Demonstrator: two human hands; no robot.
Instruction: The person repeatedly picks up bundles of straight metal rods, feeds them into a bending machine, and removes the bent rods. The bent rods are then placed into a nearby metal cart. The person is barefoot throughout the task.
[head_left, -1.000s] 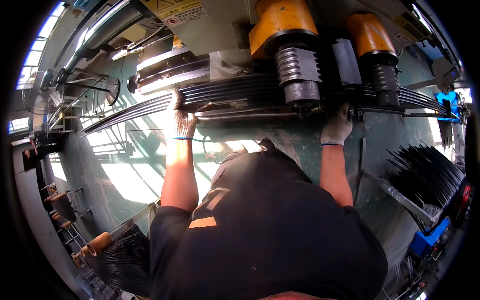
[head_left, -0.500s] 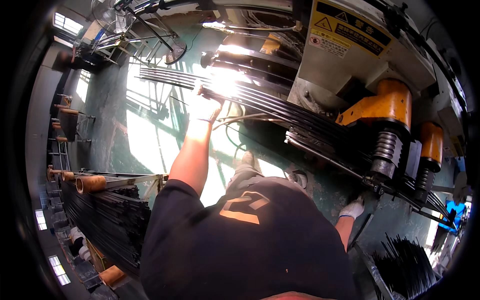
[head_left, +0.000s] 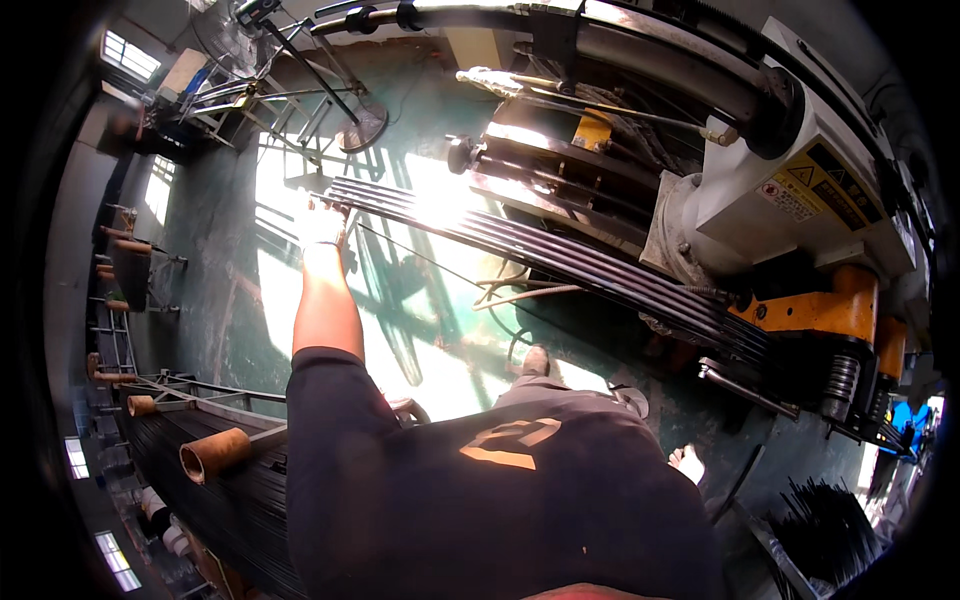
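Note:
Several long dark metal rods (head_left: 560, 245) run side by side from the bright area at left into the machine at right. My left hand (head_left: 325, 222), in a white glove, is at their left ends with the arm stretched out. Its fingers look apart and not wrapped round the rods, though glare washes out the contact. My right hand (head_left: 688, 462), also pale-gloved, is low at my right side, partly hidden behind my shirt. Its fingers are too small and blurred to read, and nothing shows in it.
The machine has an orange clamp arm (head_left: 815, 300) and a coil spring (head_left: 842, 378). A bundle of dark rods (head_left: 215, 500) lies on a rack with an orange-brown roller (head_left: 215, 455) at left. More rods (head_left: 825, 530) stand at lower right. A fan stand's round base (head_left: 362, 130) is far left.
My left hand has moved from around the rods out to their left ends. The right hand has drawn back closer to my body. The whole view has shifted.

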